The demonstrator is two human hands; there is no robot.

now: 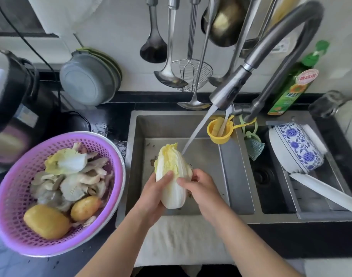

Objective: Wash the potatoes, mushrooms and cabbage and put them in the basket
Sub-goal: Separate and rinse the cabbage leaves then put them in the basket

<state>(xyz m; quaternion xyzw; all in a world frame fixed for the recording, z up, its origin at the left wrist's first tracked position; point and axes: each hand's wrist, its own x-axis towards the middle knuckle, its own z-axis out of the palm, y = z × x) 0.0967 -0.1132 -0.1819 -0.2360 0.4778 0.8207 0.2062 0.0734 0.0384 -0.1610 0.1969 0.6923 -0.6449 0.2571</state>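
So the cabbage (172,176) is up over the left basin of the sink (139,148), leafy end pointing away, white stem end toward the person. Left hand (154,193) has its grip wrapped round the lower left side with the thumb lying up the front, right hand (199,184) grips the right side, fingers curled behind it. Water from the faucet (227,92) runs down at a slant and hits the cabbage's upper right edge.

Room-wise: the basin has bare floor on every side of the cabbage, most of it off to the right before the divider wall. A yellow cup (219,132) hangs on that far right corner, just beside the stream. The faucet head sits above and right of the cabbage, well apart from the hands.

The purple basket (11,196) sits on the dark worktop (103,120) just left of the sink, its rim almost touching the sink edge. Inside are two potatoes (47,221) at the near side, mushrooms (71,186) piled in the middle and a cabbage leaf (65,160) on top at the back. It's pretty full.

A pale towel (181,240) lies over the near sink edge under the forearms. Right basin holds a blue and white bowl (297,148) tipped on a rack with a white knife (327,192) just in front. Ladles (167,76) hang on the wall behind, an oil bottle (291,86) stands at the back right, and stacked grey plates (87,80) lean behind the basket.
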